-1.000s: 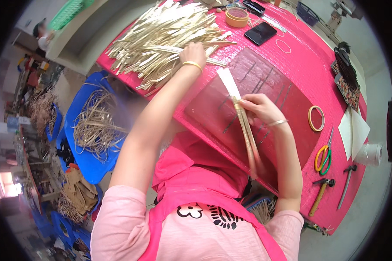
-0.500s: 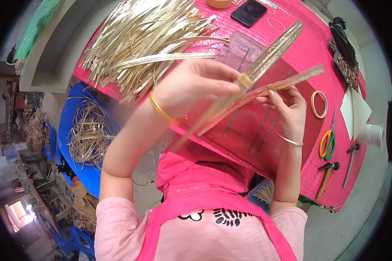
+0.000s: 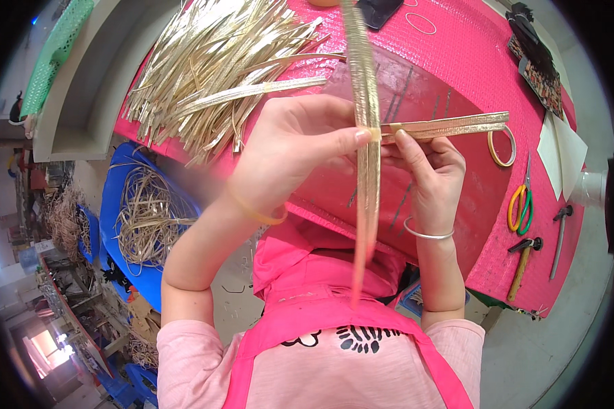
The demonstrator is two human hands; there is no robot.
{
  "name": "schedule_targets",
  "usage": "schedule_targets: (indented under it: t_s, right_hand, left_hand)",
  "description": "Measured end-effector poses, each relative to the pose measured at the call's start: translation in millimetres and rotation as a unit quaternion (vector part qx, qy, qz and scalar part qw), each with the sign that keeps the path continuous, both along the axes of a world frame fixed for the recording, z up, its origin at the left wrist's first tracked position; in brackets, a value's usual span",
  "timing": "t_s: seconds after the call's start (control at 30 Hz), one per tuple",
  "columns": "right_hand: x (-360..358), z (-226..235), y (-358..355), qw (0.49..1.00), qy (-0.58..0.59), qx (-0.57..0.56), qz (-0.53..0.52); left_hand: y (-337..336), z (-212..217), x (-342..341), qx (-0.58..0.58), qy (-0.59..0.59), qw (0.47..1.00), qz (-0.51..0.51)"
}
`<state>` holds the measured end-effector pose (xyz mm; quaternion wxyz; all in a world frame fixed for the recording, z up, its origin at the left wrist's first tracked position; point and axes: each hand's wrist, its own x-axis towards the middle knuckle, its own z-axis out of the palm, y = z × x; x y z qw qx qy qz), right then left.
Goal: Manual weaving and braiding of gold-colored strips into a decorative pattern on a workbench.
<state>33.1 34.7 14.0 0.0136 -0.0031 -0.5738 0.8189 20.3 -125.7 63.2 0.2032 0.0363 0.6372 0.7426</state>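
My left hand (image 3: 307,140) pinches a flat bundle of gold strips (image 3: 363,75) at a yellowish taped band, thumb on top. The bundle stands upright in the view, its lower end blurred in front of my apron. In my right hand (image 3: 430,163), thumb and fingers grip a second flat bundle of gold strips (image 3: 457,125), which points right. Its left end meets the first bundle at the band, where the two cross nearly at right angles; whether they are joined I cannot tell. Both bundles are held above a dark red mat (image 3: 457,204) on the pink-covered table.
A large heap of gold strips (image 3: 205,68) covers the table's far left. Scissors (image 3: 522,204), a hammer (image 3: 522,266), a thin metal tool (image 3: 559,238) and a tape-like ring (image 3: 503,148) lie on the right. A phone (image 3: 377,12) sits beyond. Left below stands a blue bin (image 3: 112,204) of tangled strips.
The left bundle has turned from slanting to upright, and the right bundle has swung toward level. Their crossing now sits at the taped band. My right hand has moved slightly left and down.
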Motion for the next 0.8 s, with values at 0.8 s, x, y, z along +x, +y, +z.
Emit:
schedule_targets:
  t_s: [0.8]
  right_hand:
    - [6,3,8,0.918,0.188,0.35,-0.018]
  left_hand:
    - [22,-34,21,0.011,0.145,0.979,0.145]
